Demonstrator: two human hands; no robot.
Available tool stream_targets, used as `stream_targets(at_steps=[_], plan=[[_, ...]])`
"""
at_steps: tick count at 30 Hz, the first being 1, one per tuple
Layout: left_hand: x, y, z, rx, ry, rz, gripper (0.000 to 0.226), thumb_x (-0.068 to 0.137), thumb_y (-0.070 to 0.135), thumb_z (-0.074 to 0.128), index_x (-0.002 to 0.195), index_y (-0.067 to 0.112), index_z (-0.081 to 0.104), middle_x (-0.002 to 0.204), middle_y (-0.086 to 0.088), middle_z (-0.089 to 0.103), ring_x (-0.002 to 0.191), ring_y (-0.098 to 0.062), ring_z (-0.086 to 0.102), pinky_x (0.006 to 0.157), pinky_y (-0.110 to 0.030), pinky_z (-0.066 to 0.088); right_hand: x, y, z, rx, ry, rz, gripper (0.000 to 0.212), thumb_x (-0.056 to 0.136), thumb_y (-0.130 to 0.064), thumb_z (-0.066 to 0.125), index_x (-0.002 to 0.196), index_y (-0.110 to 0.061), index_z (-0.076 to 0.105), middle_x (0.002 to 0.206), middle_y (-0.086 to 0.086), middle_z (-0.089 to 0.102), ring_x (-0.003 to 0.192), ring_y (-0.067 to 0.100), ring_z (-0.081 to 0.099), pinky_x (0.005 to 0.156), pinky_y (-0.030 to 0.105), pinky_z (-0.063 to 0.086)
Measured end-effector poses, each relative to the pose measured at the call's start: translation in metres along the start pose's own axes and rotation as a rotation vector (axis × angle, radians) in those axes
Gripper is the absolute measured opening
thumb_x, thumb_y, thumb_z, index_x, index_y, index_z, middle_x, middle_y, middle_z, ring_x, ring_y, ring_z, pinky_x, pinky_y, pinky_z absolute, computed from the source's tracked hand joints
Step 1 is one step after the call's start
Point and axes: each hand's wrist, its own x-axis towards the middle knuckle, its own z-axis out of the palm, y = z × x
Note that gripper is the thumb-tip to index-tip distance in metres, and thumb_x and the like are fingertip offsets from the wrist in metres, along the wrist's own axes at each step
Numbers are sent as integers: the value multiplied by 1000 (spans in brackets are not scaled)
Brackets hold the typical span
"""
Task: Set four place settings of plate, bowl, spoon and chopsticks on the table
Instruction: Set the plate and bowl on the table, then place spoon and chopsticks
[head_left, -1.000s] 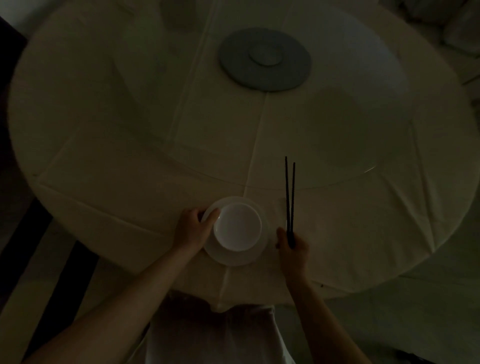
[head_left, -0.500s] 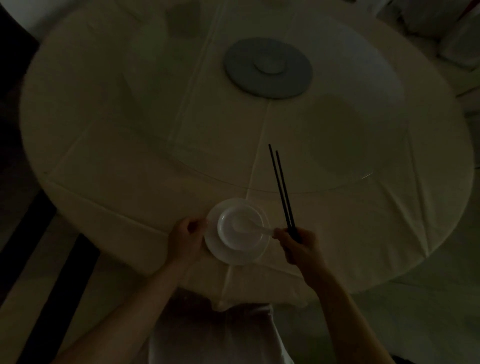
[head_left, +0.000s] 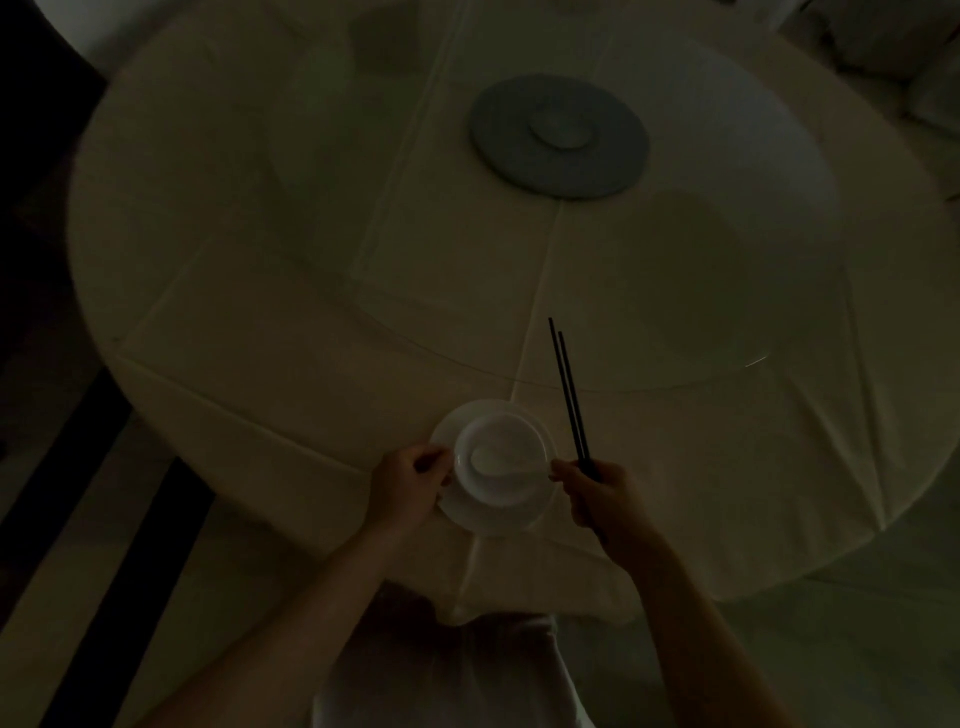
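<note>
A white plate (head_left: 491, 519) lies near the front edge of the round table (head_left: 311, 291), with a white bowl (head_left: 511, 488) standing on it. A white spoon (head_left: 493, 461) rests inside the bowl, its handle pointing right. My left hand (head_left: 405, 486) grips the left rim of the plate and bowl with curled fingers. My right hand (head_left: 597, 493) holds a pair of black chopsticks (head_left: 569, 395) by their near ends, and its fingertips pinch the spoon handle at the bowl's right rim. The chopsticks point away over the table, just right of the plate.
A cream tablecloth covers the table. A glass turntable (head_left: 727, 332) sits on top, with a grey round base (head_left: 504, 140) at its middle. The room is dim. Dark stripes run along the floor (head_left: 104, 519) at the left.
A spoon has appeared in the bowl, with my right hand at its handle. The chopsticks tilted leftwards at their far ends. My left hand slid from the bowl's top rim to the plate's left side.
</note>
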Motion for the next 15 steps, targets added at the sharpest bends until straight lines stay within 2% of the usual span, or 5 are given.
stream_targets(at_steps=[2,7,11,13,15], plan=[[0,-1,1,15,-9,1,12,88,18,69,96,12,76,74,-3,74,50,-1,62,51,-19,51,2,2,-1,-7,6,9,23,88,-20,72,78,1,72,54,-2,44,41,10,36,39,23,28],[3,-1,3,54,20,8,18,86,20,71,100,10,76,86,-10,77,73,-25,71,68,-37,57,4,6,-1,-33,1,23,32,86,-27,75,81,4,70,53,-3,46,42,9,37,40,22,29],[4,-1,4,72,25,-4,18,83,23,74,98,12,76,84,-6,76,70,-21,71,63,-32,55,4,5,-1,-38,19,18,50,75,-43,78,80,5,69,54,1,51,41,10,39,39,22,31],[5,0,3,70,43,-2,18,82,22,75,97,12,77,83,-6,77,71,-20,71,66,-35,58,4,3,-1,-57,35,13,57,71,-53,76,74,3,68,56,5,54,41,11,40,39,22,31],[6,1,3,78,60,3,17,82,22,75,96,12,77,85,-6,76,75,-20,72,70,-35,59,2,1,-4,-42,46,25,54,74,-58,72,71,-4,72,56,6,58,40,11,40,39,22,31]])
